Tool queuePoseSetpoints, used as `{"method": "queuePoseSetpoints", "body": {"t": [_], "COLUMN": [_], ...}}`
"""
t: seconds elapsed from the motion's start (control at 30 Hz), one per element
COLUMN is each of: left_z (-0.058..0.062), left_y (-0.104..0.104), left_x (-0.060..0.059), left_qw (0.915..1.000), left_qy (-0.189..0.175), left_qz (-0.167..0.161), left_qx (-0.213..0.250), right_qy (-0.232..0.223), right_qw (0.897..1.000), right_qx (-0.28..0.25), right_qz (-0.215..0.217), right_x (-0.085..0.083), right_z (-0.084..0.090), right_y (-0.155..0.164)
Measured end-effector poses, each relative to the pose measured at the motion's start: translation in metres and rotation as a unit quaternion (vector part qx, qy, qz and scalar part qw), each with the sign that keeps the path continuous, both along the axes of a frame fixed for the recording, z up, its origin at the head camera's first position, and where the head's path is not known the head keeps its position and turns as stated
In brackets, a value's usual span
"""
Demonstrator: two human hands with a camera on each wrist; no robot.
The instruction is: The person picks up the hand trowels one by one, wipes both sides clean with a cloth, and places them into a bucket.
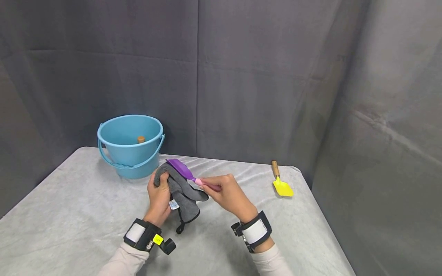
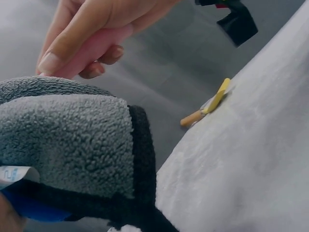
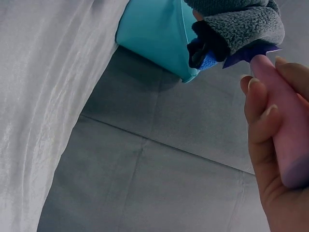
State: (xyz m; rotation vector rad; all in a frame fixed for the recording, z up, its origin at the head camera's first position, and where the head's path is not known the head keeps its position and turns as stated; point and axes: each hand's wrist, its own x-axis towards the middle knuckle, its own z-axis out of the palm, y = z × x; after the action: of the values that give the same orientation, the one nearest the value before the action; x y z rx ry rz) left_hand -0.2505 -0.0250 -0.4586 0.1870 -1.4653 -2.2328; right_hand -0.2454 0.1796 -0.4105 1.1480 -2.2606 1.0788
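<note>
A grey fleece cloth with black trim is gripped in my left hand above the table. My right hand pinches the pink handle of a small trowel whose purple blade lies against the top of the cloth. The left wrist view shows the cloth close up, with the right hand and pink handle above it. In the right wrist view the cloth covers most of the blade; only a purple tip shows.
A blue bucket with a wooden handle end sticking up inside stands at the table's back left. A yellow trowel with a wooden handle lies at the back right near the table edge. Grey curtains surround the table.
</note>
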Motion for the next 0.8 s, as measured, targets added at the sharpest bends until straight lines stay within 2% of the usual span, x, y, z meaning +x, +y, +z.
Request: {"method": "queuePoseSetpoints", "body": {"t": [0.2, 0.33, 0.57, 0.67, 0.8], "left_z": [0.005, 0.011, 0.021, 0.023, 0.028], "left_y": [-0.010, -0.021, -0.040, -0.047, -0.056], "left_x": [-0.002, -0.005, -0.008, -0.008, -0.007], "left_qw": [0.9999, 0.9988, 0.9919, 0.9913, 0.9933], "left_qy": [0.002, 0.011, 0.031, 0.048, 0.070], "left_qz": [0.008, 0.021, 0.058, 0.071, 0.077], "left_qx": [0.011, 0.042, 0.108, 0.100, 0.049], "right_qy": [-0.002, -0.006, -0.038, -0.049, -0.067], "right_qw": [1.000, 0.999, 0.998, 0.997, 0.996], "right_qx": [0.003, 0.004, 0.019, 0.044, 0.057], "right_qz": [0.014, 0.031, 0.052, 0.044, 0.027], "right_x": [0.000, 0.001, 0.003, 0.005, 0.004], "right_z": [-0.001, -0.002, -0.001, 0.001, 0.003], "right_y": [-0.002, -0.006, -0.009, -0.006, -0.002]}}
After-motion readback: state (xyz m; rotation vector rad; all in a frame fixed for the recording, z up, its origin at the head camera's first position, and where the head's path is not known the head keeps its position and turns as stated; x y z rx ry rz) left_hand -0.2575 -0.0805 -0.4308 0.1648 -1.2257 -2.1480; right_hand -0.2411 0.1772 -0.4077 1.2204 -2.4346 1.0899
